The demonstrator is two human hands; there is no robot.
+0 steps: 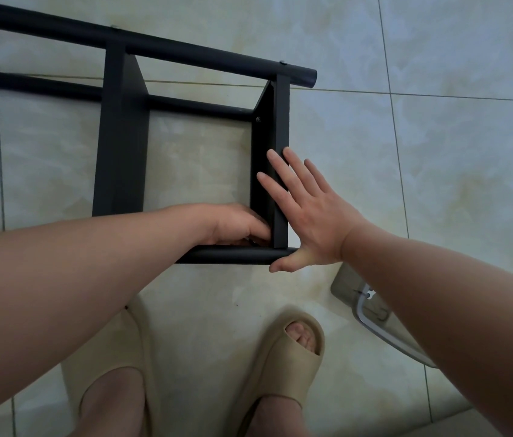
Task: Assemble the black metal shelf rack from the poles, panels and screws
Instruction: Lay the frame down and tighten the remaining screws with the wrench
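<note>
Black metal rack [121, 137]: head view. It lies on its side on the tiled floor [438, 159], partly built. Its long axis runs left to right, and the right end is in front of the person.
End panel [263, 137]: stands on edge at the rack's right end, long axis running near to far. Its far end meets the far pole [186, 52] and its near end meets the near pole [230, 255].
Screw head [258, 119]: one shows on the end panel's inner face, toward the far end. None can be seen at the near corner, which the hands cover.
Left hand [236, 223]: inside the frame, just left of the end panel's near end. The fingers are curled into the corner where panel and near pole meet. The fingertips are hidden, so I cannot tell whether they pinch a screw or only touch metal.
Right hand [309, 212]: outside the frame, spread wide and flat. The fingers press on the end panel and the thumb rests at the near pole's right tip. It holds nothing.
Key relation: the near corner joint sits between the two hands. The left fingertips are right at it, and the right palm is just to its right, across the panel.
Judgement, step: probably fixing the near pole to the end panel. The left hand is better placed to work the joint while the right braces.
Judgement, risk: if the brace gives, the holes could drift out of line.
Other: beige slippers [286, 351] near. A clear container [372, 313] at near right is partly under the right forearm, its contents unclear.
</note>
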